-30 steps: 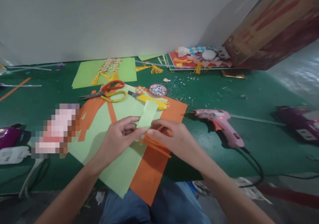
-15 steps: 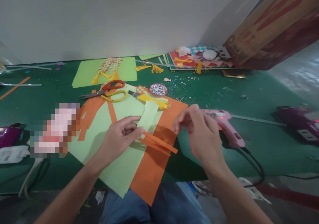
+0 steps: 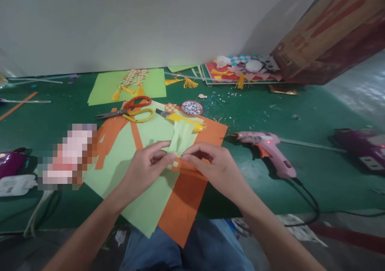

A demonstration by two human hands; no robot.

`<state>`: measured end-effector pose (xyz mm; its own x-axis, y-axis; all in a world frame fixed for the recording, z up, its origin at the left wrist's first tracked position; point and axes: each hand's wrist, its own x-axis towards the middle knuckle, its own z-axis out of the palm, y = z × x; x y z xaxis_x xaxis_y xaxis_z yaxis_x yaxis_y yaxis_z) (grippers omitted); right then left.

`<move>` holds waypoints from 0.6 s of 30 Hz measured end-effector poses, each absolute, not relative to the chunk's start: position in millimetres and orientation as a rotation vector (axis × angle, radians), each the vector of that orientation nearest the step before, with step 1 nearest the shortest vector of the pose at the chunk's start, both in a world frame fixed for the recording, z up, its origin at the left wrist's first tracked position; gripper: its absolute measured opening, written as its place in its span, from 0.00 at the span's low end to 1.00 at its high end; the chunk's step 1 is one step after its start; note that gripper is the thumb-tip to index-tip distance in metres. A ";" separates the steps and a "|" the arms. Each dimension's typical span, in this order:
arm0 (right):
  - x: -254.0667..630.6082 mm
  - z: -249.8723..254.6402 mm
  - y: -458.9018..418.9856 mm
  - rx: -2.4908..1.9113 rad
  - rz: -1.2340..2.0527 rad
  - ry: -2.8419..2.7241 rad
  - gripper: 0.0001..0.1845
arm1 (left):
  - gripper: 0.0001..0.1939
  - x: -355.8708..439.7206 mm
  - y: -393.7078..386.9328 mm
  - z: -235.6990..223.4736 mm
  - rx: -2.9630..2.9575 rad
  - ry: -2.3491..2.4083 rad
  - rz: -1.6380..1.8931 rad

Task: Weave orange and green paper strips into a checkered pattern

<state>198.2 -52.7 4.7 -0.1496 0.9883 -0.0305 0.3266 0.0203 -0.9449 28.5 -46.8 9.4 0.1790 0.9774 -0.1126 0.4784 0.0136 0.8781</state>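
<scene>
Between my hands are woven paper strips, pale green strips (image 3: pixel 182 134) pointing away from me and orange strips (image 3: pixel 188 166) pointing right. My left hand (image 3: pixel 150 160) pinches the weave at its left edge, thumb on top. My right hand (image 3: pixel 210 162) is closed, thumb and fingertips pinching at the strips where green meets orange; exactly which strip is hidden. Beneath lie light green paper sheets (image 3: pixel 135 206) and an orange sheet (image 3: pixel 183 210). Just beyond the strips rests a yellow utility knife (image 3: pixel 183 120).
Scissors (image 3: pixel 132 110) and cut orange strips (image 3: pixel 110 142) lie left of the knife. A dish of small beads (image 3: pixel 191 108) stands behind it. On the right is a pink glue gun (image 3: pixel 267 142) with its cord. Finished woven pieces with tassels (image 3: pixel 134 80) lie at the back.
My right hand has come left from beside the glue gun to the woven strips and closed there. The green strips now fan apart and stand up. My left hand stays in place.
</scene>
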 end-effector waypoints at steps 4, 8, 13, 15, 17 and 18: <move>202.2 3.8 -51.3 -1.354 1.074 -1.521 0.07 | 0.15 28.7 -47.3 9.7 1.604 1.432 0.705; 208.1 1.2 -49.7 -1.352 1.072 -1.462 0.08 | 0.15 27.0 -46.9 7.2 1.561 1.494 0.786; 211.6 0.3 -50.3 -1.333 1.249 -1.505 0.12 | 0.18 26.5 -45.4 4.1 1.448 1.522 0.913; 211.3 1.1 -51.0 -1.334 1.286 -1.480 0.12 | 0.19 26.8 -45.4 3.8 1.431 1.507 0.906; 210.8 2.3 -51.4 -1.341 1.279 -1.450 0.11 | 0.21 27.0 -46.0 3.8 1.413 1.481 0.869; 210.7 2.8 -51.5 -1.348 1.268 -1.441 0.11 | 0.23 27.1 -46.5 3.9 1.399 1.462 0.843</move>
